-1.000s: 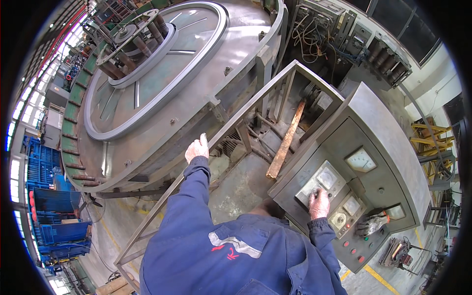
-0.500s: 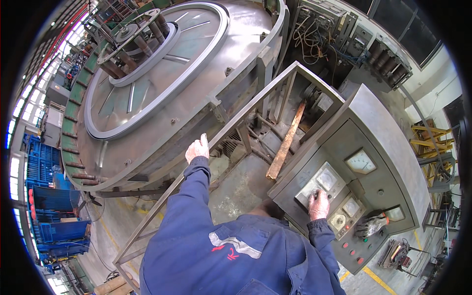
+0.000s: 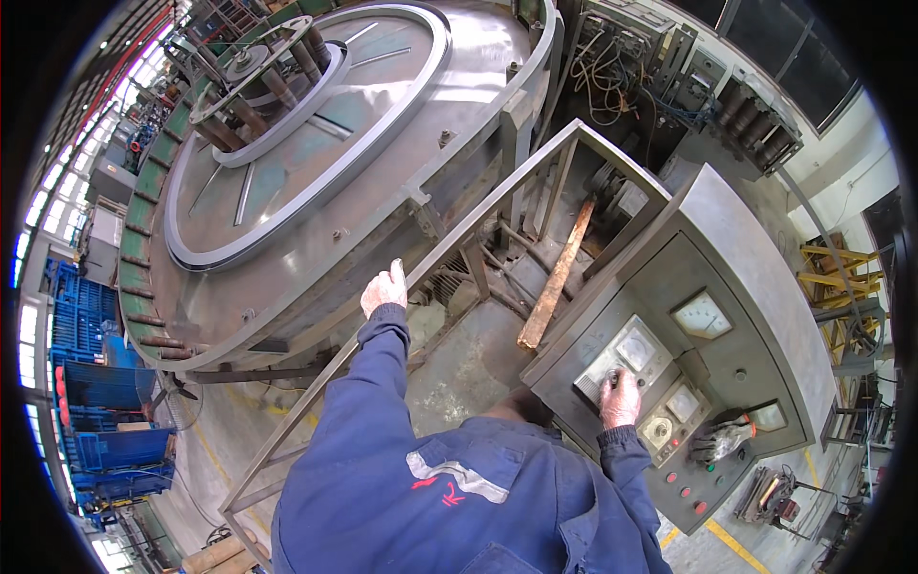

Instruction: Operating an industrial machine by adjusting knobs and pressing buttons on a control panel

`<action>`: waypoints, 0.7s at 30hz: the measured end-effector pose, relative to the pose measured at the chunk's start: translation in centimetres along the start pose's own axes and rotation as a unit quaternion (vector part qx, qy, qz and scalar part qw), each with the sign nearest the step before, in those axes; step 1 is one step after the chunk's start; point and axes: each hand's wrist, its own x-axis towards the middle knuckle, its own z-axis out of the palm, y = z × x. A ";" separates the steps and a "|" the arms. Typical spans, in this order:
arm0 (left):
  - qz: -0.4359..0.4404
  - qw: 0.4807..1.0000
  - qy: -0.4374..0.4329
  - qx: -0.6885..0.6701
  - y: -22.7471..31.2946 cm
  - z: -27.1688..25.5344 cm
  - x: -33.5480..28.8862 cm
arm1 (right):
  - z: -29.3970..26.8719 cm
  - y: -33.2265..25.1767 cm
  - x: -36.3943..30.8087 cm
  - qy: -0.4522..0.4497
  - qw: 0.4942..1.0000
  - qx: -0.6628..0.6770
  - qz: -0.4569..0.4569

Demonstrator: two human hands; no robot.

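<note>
My left hand (image 3: 384, 290), thumb up, is closed round the metal guard rail (image 3: 459, 230) beside a large round machine table. At the sloping grey control panel (image 3: 660, 277), my right hand (image 3: 620, 402) has its fingers closed on a small dark knob (image 3: 613, 375). That knob sits on a light-coloured control unit (image 3: 626, 356) with a dial. On the large metal turntable (image 3: 306, 239) lies a pale metal ring (image 3: 435, 72), with a smaller ring (image 3: 330, 77) inside it. A soiled glove (image 3: 722, 440) rests on the panel's lower right.
A long wooden board (image 3: 559, 277) leans inside the railing, close to the panel. Red push buttons (image 3: 686, 492) line the panel's lower edge. Blue metal racks (image 3: 115, 435) stand at the far left, yellow stands (image 3: 841, 277) at the right. Tangled cables (image 3: 602, 77) hang behind.
The turntable has rotated a little: its slots on the near side have shifted left, and those on the right have come nearer. Both hands have stayed in place.
</note>
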 end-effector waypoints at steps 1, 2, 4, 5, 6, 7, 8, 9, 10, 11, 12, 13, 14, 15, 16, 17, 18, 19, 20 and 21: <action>0.000 1.000 0.000 0.003 0.1 0.0 0.0 | 0.0 0.0 0.0 -0.002 1.000 -0.001 0.003; 0.000 1.000 0.000 0.005 0.1 0.0 0.0 | -0.1 -0.1 0.0 -0.004 1.000 -0.002 0.005; -0.001 1.000 -0.001 0.002 0.1 0.0 0.0 | -0.1 -0.1 -0.1 -0.005 1.000 -0.003 0.005; -0.001 1.000 -0.001 0.000 0.0 0.0 0.0 | 0.0 0.0 -0.1 -0.003 1.000 -0.002 0.003; -0.001 1.000 -0.002 0.000 0.1 0.0 0.0 | 0.0 0.0 -0.1 -0.002 1.000 -0.001 0.000; -0.001 1.000 -0.002 -0.001 0.1 -0.1 0.0 | 0.0 -0.1 -0.1 -0.003 1.000 -0.001 0.001; -0.001 1.000 -0.003 -0.001 0.2 -0.2 -0.1 | -0.1 0.0 -0.1 -0.004 1.000 -0.001 0.003; 0.000 1.000 -0.002 -0.002 0.2 -0.2 -0.1 | -0.1 -0.1 0.0 -0.005 1.000 -0.001 0.004; 0.001 1.000 -0.002 -0.002 0.1 -0.1 0.0 | 0.0 0.1 -0.1 0.000 1.000 -0.003 -0.002; 0.002 1.000 -0.001 -0.002 0.1 -0.1 0.0 | 0.2 0.3 -0.1 0.006 1.000 -0.006 -0.008; 0.001 1.000 -0.001 -0.003 0.1 -0.1 -0.1 | 0.1 0.1 -0.1 0.010 1.000 -0.009 -0.014; 0.000 1.000 -0.001 -0.005 0.1 -0.2 -0.1 | 0.0 0.0 -0.1 0.006 1.000 -0.004 -0.009; -0.001 1.000 0.000 -0.006 0.2 -0.2 -0.1 | -0.1 -0.1 -0.1 0.001 1.000 0.000 -0.004; 0.000 1.000 -0.001 -0.006 0.2 -0.3 -0.1 | -0.3 -0.3 -0.1 -0.003 1.000 0.005 0.001; 0.001 1.000 -0.002 -0.006 0.2 -0.3 -0.1 | -0.2 -0.2 -0.1 0.003 1.000 0.005 -0.003; 0.003 1.000 -0.003 -0.006 0.2 -0.3 -0.1 | -0.1 -0.1 -0.1 0.008 1.000 0.004 -0.008; 0.003 1.000 -0.003 -0.007 0.2 -0.3 -0.1 | -0.1 -0.1 -0.1 0.014 1.000 0.004 -0.013; 0.003 1.000 -0.003 -0.007 0.1 -0.2 -0.1 | 0.0 0.0 -0.1 0.013 1.000 0.001 -0.013; 0.003 1.000 -0.002 -0.008 0.1 -0.2 -0.1 | 0.0 0.0 -0.1 0.013 1.000 -0.001 -0.014; 0.001 1.000 -0.005 -0.007 0.1 -0.2 -0.1 | 0.0 0.0 -0.1 0.013 1.000 -0.004 -0.014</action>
